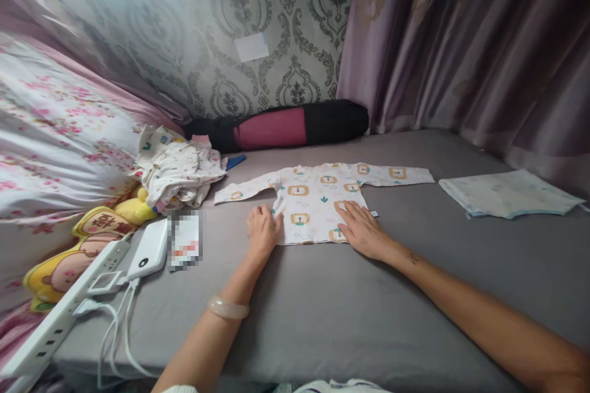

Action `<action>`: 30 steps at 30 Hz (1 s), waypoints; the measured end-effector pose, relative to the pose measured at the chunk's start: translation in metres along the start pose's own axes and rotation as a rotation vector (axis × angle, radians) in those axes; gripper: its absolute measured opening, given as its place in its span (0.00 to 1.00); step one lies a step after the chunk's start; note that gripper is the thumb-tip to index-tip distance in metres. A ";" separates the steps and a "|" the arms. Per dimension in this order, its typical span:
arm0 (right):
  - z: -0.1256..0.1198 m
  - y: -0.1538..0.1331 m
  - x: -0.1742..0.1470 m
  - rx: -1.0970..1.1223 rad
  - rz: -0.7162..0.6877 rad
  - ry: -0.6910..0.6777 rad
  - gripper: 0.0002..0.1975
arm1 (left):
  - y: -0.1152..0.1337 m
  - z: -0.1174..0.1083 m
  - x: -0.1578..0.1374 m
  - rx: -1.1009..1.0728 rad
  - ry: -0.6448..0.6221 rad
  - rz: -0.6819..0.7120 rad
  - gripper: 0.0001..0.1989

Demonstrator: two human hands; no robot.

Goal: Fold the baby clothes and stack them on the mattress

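Observation:
A small white long-sleeved baby shirt (318, 206) with a yellow lion print lies spread flat, both sleeves stretched out sideways. My right hand (362, 227) rests on its lower right part with the fingers extended. At the shirt's lower left edge is my left hand (264, 230), a little blurred, its fingers curled down and the thumb against the cloth's side. Whether those fingers pinch any fabric is not visible. A pale bangle (228, 308) circles my left wrist.
Crumpled baby clothes (182, 166) lie at the left, a folded pale cloth (509, 193) at the right. A black and red long bag (276, 126) lies along the wall. Near left are a power strip (59, 313), a white power bank (150, 249), cables and yellow plush toys (74, 264).

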State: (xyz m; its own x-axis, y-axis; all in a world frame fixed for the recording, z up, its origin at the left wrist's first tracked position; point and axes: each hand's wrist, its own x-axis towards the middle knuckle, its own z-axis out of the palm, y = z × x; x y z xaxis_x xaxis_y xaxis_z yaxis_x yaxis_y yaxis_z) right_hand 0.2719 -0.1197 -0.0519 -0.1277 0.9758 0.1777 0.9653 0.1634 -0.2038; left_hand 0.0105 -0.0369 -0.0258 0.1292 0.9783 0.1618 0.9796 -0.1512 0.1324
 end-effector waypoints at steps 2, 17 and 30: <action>-0.005 0.006 -0.004 0.054 -0.017 0.044 0.21 | -0.007 -0.004 -0.004 0.042 -0.038 -0.048 0.18; -0.040 0.005 -0.014 -0.079 0.525 -0.223 0.18 | -0.008 -0.012 -0.012 0.090 -0.249 0.042 0.15; 0.002 0.003 0.009 -0.078 0.023 -0.038 0.26 | 0.093 0.001 -0.005 -0.144 -0.206 0.594 0.22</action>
State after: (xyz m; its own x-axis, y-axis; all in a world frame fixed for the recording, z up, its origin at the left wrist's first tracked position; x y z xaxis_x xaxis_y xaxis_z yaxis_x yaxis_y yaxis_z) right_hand 0.2730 -0.1104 -0.0526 -0.1122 0.9843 0.1366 0.9828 0.1302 -0.1312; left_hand 0.1010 -0.0554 -0.0151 0.6843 0.7269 0.0587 0.7032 -0.6790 0.2108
